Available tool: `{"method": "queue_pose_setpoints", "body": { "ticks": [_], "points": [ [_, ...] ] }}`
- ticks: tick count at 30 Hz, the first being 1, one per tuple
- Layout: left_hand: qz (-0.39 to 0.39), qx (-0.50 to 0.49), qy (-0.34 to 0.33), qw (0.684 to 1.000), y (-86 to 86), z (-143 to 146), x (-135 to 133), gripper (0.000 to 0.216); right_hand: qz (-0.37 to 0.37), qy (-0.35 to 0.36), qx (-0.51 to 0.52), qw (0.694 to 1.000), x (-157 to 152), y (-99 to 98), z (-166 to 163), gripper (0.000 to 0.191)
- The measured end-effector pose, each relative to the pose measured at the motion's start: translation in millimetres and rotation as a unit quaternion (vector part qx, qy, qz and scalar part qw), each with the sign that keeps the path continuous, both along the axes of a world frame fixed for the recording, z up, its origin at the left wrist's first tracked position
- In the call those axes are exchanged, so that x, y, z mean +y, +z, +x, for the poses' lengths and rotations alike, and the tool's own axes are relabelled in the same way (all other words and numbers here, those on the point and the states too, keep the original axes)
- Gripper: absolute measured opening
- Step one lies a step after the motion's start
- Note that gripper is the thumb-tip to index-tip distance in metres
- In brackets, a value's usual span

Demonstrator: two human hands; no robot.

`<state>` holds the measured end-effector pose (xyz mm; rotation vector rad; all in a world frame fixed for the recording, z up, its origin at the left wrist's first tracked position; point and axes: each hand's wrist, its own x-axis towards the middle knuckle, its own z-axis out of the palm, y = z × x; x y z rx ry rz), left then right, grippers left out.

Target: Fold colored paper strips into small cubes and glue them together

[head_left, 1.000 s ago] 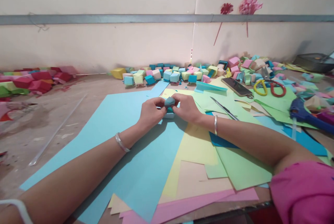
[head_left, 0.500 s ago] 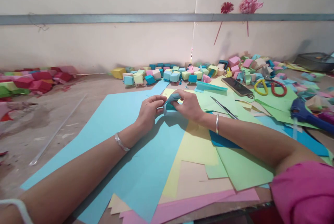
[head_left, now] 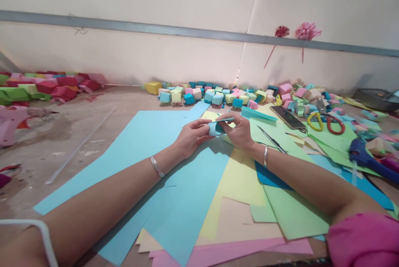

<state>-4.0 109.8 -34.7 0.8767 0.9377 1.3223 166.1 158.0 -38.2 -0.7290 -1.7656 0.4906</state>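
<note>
Between my two hands is a small piece of folded light blue paper (head_left: 215, 128), bent into a box-like shape with a shadowed hollow side. My left hand (head_left: 193, 136) pinches its left edge between thumb and fingers. From the right, my right hand (head_left: 238, 132) grips the other side, with fingers over the top edge and the thumb below. Both hands hover over a large light blue sheet (head_left: 124, 150), which lies on yellow, peach and pink sheets. Part of the folded paper is hidden by my fingers.
Small paper boxes (head_left: 217, 98) line the wall. A phone (head_left: 287, 117), a pen (head_left: 272, 139), scissors (head_left: 326, 119) and a blue glue gun (head_left: 370, 159) lie to the right. A clear glue stick (head_left: 81, 146), a pink glue gun (head_left: 11, 123) and red boxes (head_left: 64, 93) are at left.
The view has tilted and shifted, so the scene sits further right. My hands have turned the folded blue paper, and its box-like shape now shows more clearly between them.
</note>
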Motion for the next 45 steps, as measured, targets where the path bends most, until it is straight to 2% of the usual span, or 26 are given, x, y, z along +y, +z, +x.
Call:
{"method": "queue_pose_setpoints", "body": {
  "ticks": [2, 8, 13, 18, 21, 24, 27, 30, 34, 39, 45],
  "points": [
    [0.000, 0.000, 0.004, 1.000, -0.6, 0, 0, 0.027, 0.001, -0.006, -0.009, 1.000, -1, 0.0, 0, 0.008],
    [0.000, 0.017, -0.005, 1.000, -0.9, 2, 1, 0.030, -0.021, -0.003, -0.055, 0.998, -5, 2.9, 0, 0.030],
    [0.006, 0.050, -0.008, 0.999, -3.2, 2, 3, 0.034, -0.020, -0.019, -0.054, 0.998, -5, 4.8, -1, 0.021],
    [0.030, 0.102, -0.012, 0.994, -2.9, 3, 2, 0.036, -0.015, 0.007, -0.055, 0.998, -4, 5.6, -2, 0.019],
    [0.061, 0.150, 0.008, 0.987, 1.4, 6, -2, 0.036, -0.021, 0.018, -0.069, 0.997, -5, 5.1, -3, 0.015],
    [0.112, 0.222, 0.042, 0.968, 6.9, 9, -8, 0.033, -0.029, 0.016, -0.081, 0.996, -5, 4.3, -3, 0.011],
    [0.167, 0.300, 0.085, 0.935, 9.6, 11, -10, 0.023, -0.035, 0.017, -0.102, 0.994, -7, 4.3, -4, 0.010],
    [0.207, 0.359, 0.126, 0.901, 8.4, 11, -10, 0.010, -0.032, 0.028, -0.118, 0.992, -9, 4.7, -6, 0.005],
    [0.234, 0.408, 0.160, 0.868, 4.9, 9, -7, 0.005, -0.030, 0.048, -0.131, 0.990, -11, 4.6, -7, 0.003],
    [0.236, 0.438, 0.182, 0.848, 3.5, 5, -4, 0.005, -0.030, 0.047, -0.140, 0.989, -12, 4.5, -7, 0.010],
    [0.239, 0.451, 0.170, 0.843, 2.2, 5, -4, 0.010, -0.040, 0.017, -0.133, 0.990, -10, 2.1, -7, 0.013]
  ]
}}
